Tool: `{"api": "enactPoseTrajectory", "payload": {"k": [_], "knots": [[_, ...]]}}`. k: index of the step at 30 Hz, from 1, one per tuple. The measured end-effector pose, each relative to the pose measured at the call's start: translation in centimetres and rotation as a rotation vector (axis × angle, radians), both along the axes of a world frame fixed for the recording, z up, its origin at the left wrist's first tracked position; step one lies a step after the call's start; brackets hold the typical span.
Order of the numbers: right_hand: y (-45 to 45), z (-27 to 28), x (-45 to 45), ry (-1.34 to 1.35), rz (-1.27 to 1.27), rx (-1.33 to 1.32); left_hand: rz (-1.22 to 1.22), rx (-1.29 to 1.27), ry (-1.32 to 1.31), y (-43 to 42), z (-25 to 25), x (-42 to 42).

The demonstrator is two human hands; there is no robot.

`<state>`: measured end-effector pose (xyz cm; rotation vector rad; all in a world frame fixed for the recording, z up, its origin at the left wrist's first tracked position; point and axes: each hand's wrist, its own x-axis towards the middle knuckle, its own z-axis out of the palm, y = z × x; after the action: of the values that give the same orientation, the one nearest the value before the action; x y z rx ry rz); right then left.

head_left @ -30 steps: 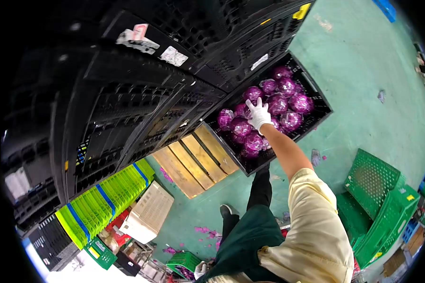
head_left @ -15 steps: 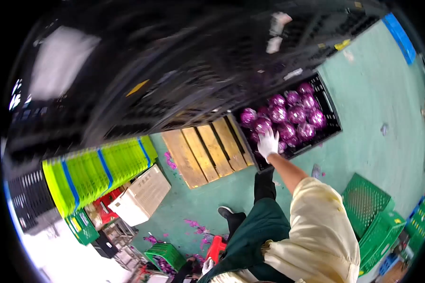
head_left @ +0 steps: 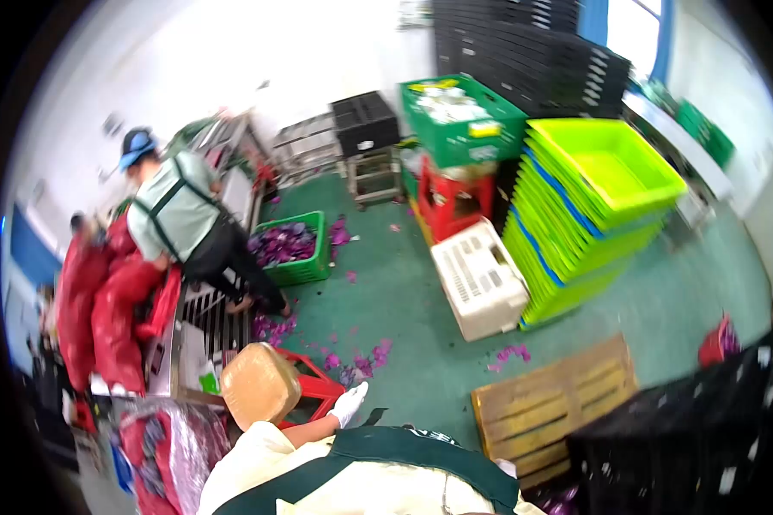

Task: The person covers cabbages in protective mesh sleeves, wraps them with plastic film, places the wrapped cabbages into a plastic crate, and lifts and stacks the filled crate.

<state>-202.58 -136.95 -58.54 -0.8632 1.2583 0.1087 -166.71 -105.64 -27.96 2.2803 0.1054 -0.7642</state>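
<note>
One white-gloved left hand (head_left: 349, 403) hangs open beside a tan-topped red plastic stool (head_left: 276, 386); the right hand (head_left: 507, 468) barely shows, its grip impossible to tell. Glossy purple cabbages (head_left: 563, 501) sit at the bottom edge. Scattered purple leaf scraps (head_left: 363, 365) could cause slipping.

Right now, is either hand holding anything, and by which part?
The left hand appears empty, beside the red-legged stool; the right hand is mostly hidden, so its grip cannot be told.

Bright | window (head_left: 634, 33), back wall (head_left: 326, 51) blown white | soft blur | fisheye-curved, black corners
</note>
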Motion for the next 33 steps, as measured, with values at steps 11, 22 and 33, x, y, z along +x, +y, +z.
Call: {"api": "enactPoseTrajectory", "payload": {"k": [11, 22, 33], "knots": [[-13.7, 16.1, 39.5, -0.265, 0.369, -0.167, 0.489, -0.197, 0.211, 1.7, -8.7, 18.5], [-10.7, 24.8, 77.4, -0.281, 0.919, -0.223, 1.176, -0.461, 0.202, 4.7, -5.0, 29.2], [-5.4, 21.3, 111.4, -0.213, 0.823, 0.076, 1.351, -0.523, 0.085, 15.8, -9.1, 62.7]]}}
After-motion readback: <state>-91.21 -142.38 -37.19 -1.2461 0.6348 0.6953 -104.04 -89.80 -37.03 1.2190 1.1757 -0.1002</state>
